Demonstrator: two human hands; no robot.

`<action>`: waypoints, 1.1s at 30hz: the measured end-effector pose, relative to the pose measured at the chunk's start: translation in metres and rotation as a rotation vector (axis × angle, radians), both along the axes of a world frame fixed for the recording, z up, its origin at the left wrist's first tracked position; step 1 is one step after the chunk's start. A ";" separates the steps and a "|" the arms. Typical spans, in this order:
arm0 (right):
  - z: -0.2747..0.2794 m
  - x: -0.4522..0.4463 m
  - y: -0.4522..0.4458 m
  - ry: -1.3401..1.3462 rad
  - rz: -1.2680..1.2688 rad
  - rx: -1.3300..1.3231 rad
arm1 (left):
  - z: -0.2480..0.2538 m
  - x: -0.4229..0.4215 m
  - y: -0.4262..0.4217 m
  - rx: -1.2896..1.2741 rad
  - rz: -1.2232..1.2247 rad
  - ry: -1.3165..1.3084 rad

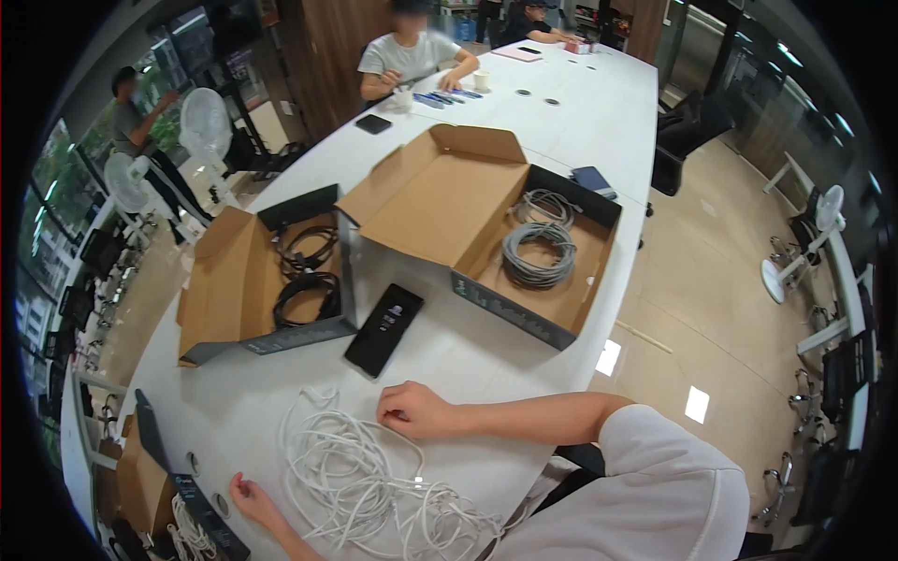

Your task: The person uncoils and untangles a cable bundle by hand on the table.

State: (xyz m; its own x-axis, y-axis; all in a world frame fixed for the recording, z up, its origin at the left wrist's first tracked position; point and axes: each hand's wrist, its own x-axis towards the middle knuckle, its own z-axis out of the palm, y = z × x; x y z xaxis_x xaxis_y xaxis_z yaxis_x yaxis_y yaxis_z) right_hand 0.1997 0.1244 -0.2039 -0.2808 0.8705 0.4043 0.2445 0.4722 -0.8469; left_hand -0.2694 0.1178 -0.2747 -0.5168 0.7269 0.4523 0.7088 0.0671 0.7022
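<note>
A loose, tangled heap of white cable (341, 467) lies on the near part of the white table, between my two hands. At the heap's upper right edge is my right hand (413, 409), its fingers curled closed beside a strand. Whether a strand is inside those fingers is hidden. My left hand (254, 499) is left of the heap, near the table's edge, with fingers loosely bent and apart and nothing visible in them. Beyond the heap a black phone (384, 329) rests on the table with its screen lit.
Two open cardboard boxes stand behind the phone: one with black cables (307, 297), one with coiled grey cable (539, 254). A third box (145, 477) with white cable is at lower left. Farther back, a seated person (409, 58) handles small items near another phone (373, 124).
</note>
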 end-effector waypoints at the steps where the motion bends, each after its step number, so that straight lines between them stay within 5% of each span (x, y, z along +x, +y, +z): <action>1: -0.002 0.000 -0.003 0.012 -0.006 0.001 | 0.005 0.005 -0.001 -0.009 0.012 -0.058; 20: 0.002 0.004 -0.003 -0.022 0.002 -0.045 | 0.041 0.039 -0.011 -0.004 0.020 -0.023; 26: 0.006 0.008 -0.002 -0.027 -0.015 -0.080 | 0.007 0.008 0.000 -0.009 -0.001 -0.143; 33: 0.003 0.003 -0.003 -0.027 0.000 -0.106 | 0.022 0.025 -0.001 0.056 -0.040 -0.249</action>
State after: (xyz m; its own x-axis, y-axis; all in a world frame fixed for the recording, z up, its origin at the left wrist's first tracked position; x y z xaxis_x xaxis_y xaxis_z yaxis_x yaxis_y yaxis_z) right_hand 0.2024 0.1211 -0.2004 -0.2900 0.9080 0.3026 0.2680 0.3805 -0.8851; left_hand -0.2442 0.1169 -0.2523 -0.5884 0.7267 0.3545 0.5148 -0.0014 0.8573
